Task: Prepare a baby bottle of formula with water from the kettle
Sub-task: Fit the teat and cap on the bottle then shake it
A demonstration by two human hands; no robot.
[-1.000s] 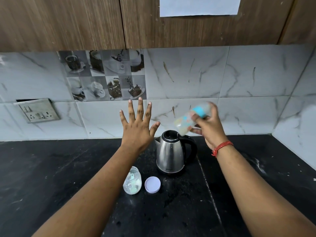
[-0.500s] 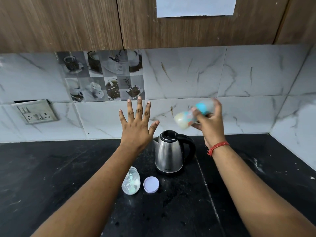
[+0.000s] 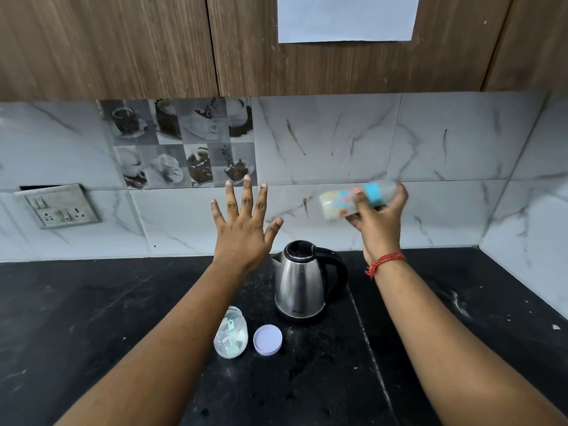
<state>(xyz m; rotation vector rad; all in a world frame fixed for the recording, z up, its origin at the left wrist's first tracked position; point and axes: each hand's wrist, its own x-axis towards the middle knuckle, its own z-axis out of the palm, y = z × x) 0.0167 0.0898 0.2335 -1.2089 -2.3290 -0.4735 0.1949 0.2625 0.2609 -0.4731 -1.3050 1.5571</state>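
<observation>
Bottle [image 3: 353, 199] lay sideways above the kettle [image 3: 300, 284], gripped by right hand [image 3: 379, 221]; left hand [image 3: 244, 230] spread wide, holding nothing; a loose top could leak formula

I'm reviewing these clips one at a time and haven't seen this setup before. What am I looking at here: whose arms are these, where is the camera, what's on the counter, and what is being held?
There is no machine here. The camera sits on a person's head and looks forward and down, so the two arms reaching in from the bottom are that person's own.

The left hand is raised with fingers spread and holds nothing. The right hand, with a red thread at the wrist, grips a baby bottle tipped on its side in the air; the bottle is blurred.

On the black counter stands a steel kettle with a black handle. In front of it are a small clear jar with pale contents and, just beside it, a round lilac lid lying apart.

Behind is a tiled wall with a socket plate.
</observation>
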